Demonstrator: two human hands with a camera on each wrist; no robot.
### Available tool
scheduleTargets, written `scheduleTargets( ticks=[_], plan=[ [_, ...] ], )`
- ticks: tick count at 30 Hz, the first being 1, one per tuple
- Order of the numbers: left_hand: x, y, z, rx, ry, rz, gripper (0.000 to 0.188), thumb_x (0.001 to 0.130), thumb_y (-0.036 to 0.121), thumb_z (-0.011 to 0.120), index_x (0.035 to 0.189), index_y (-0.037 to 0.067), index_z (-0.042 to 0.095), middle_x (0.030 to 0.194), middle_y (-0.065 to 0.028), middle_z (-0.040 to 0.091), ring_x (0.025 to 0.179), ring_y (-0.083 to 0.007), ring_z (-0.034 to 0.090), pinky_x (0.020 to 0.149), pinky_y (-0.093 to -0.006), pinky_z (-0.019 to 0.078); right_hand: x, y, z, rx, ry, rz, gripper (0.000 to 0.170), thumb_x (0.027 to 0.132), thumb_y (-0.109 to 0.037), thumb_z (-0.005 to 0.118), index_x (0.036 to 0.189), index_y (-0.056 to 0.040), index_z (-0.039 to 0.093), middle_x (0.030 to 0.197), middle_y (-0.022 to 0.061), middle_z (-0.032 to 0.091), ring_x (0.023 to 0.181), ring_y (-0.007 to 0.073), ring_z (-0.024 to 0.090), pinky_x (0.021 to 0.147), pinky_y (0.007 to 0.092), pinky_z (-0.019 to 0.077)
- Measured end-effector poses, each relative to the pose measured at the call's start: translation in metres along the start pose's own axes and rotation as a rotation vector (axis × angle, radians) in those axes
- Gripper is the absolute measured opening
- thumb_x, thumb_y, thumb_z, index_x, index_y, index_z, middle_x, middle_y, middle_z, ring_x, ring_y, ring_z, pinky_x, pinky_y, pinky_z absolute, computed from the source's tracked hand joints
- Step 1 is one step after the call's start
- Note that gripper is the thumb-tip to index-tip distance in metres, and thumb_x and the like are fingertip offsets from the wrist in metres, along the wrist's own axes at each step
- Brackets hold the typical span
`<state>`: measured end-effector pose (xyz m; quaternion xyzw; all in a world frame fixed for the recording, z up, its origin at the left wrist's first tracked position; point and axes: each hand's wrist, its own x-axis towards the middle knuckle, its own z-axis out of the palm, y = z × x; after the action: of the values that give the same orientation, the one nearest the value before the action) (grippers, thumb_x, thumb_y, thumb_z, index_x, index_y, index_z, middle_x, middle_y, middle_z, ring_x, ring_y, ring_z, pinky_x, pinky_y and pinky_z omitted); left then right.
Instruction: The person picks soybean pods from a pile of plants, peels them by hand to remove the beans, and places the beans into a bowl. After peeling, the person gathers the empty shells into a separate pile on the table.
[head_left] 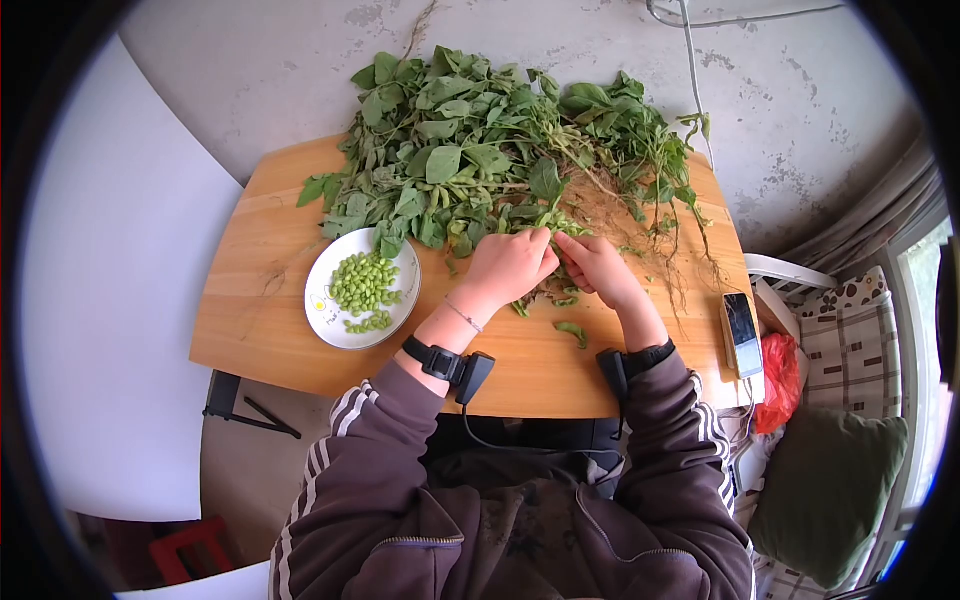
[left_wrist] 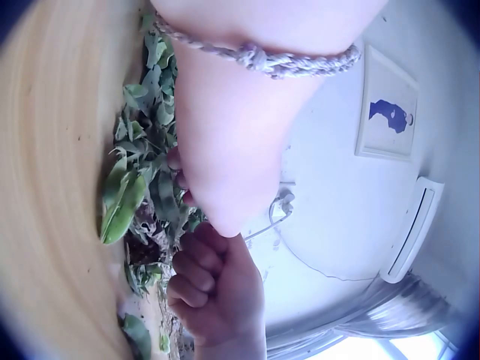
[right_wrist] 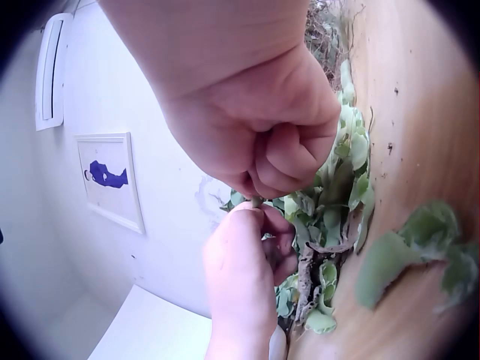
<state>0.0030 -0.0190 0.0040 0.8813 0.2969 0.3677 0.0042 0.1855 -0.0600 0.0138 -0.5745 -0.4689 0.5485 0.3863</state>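
Observation:
Over the table's middle, my left hand (head_left: 508, 266) and right hand (head_left: 600, 268) meet fingertip to fingertip. In the right wrist view a small green bean pod (right_wrist: 256, 201) shows between them, pinched by the thumbs and curled fingers of both; most of it is hidden. Below and behind the hands lie loose pods and shells (right_wrist: 360, 150). A white plate (head_left: 407, 318) left of my left hand holds shelled green beans (head_left: 365, 284). Just in front of my right forearm a green pod (head_left: 572, 333) lies on the wood.
A large heap of uprooted bean plants (head_left: 440, 120) covers the table's back, with roots and soil (head_left: 610, 205) at its right. A phone (head_left: 741, 330) lies at the right edge of the wooden table (head_left: 270, 250). Beyond it are a red bag (head_left: 778, 380) and a dark cushion (head_left: 830, 490).

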Motion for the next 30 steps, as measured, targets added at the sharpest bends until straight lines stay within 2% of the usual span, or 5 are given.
scheduleTargets(
  ticks=[8, 19, 22, 28, 30],
  plan=[
    [-0.003, -0.004, 0.005, 0.017, -0.039, 0.060, 0.022, 0.087, 0.021, 0.067, 0.071, 0.010, 0.057, 0.061, -0.0060, 0.064, 0.056, -0.0255, 0.066, 0.049, -0.0363, 0.0503, -0.002, -0.003, -0.002, 0.112, -0.021, -0.013, 0.040, 0.099, -0.037, 0.062, 0.076, -0.0049, 0.058, 0.062, -0.0043, 0.045, 0.050, 0.0060, 0.036, 0.044, 0.0246, 0.0263],
    [0.002, -0.003, 0.002, -0.339, -0.118, -0.189, 0.035, 0.086, 0.029, 0.066, 0.065, 0.002, 0.057, 0.062, -0.0178, 0.059, 0.058, -0.0385, 0.059, 0.053, -0.0462, 0.0457, -0.002, 0.003, -0.008, -0.216, -0.031, -0.305, 0.036, 0.099, -0.033, 0.064, 0.080, -0.0026, 0.064, 0.061, -0.0023, 0.051, 0.053, 0.0059, 0.043, 0.047, 0.0250, 0.0336],
    [0.003, -0.002, -0.002, -0.385, -0.150, -0.236, 0.032, 0.087, 0.027, 0.065, 0.069, 0.001, 0.061, 0.063, -0.0182, 0.060, 0.055, -0.0373, 0.057, 0.053, -0.0439, 0.0458, -0.002, 0.004, -0.007, -0.195, -0.016, -0.321, 0.033, 0.098, -0.032, 0.065, 0.083, -0.0023, 0.066, 0.060, -0.0021, 0.051, 0.053, 0.0062, 0.043, 0.047, 0.0254, 0.0348],
    [0.003, -0.006, 0.006, -0.799, -0.121, -0.572, 0.024, 0.091, 0.020, 0.061, 0.078, 0.000, 0.067, 0.059, -0.0132, 0.059, 0.050, -0.0201, 0.056, 0.051, -0.0342, 0.0426, 0.001, 0.003, -0.004, -0.260, 0.085, -0.505, 0.029, 0.097, -0.030, 0.067, 0.094, -0.0006, 0.070, 0.061, -0.0036, 0.048, 0.053, 0.0057, 0.041, 0.047, 0.0250, 0.0331],
    [0.001, -0.006, 0.011, -0.813, -0.070, -0.552, 0.024, 0.091, 0.019, 0.060, 0.078, 0.000, 0.066, 0.057, -0.0116, 0.056, 0.049, -0.0164, 0.054, 0.050, -0.0328, 0.0414, 0.000, 0.000, -0.004, -0.118, 0.111, -0.346, 0.029, 0.098, -0.029, 0.067, 0.096, -0.0003, 0.070, 0.060, -0.0042, 0.047, 0.052, 0.0052, 0.040, 0.046, 0.0247, 0.0315]
  ],
)
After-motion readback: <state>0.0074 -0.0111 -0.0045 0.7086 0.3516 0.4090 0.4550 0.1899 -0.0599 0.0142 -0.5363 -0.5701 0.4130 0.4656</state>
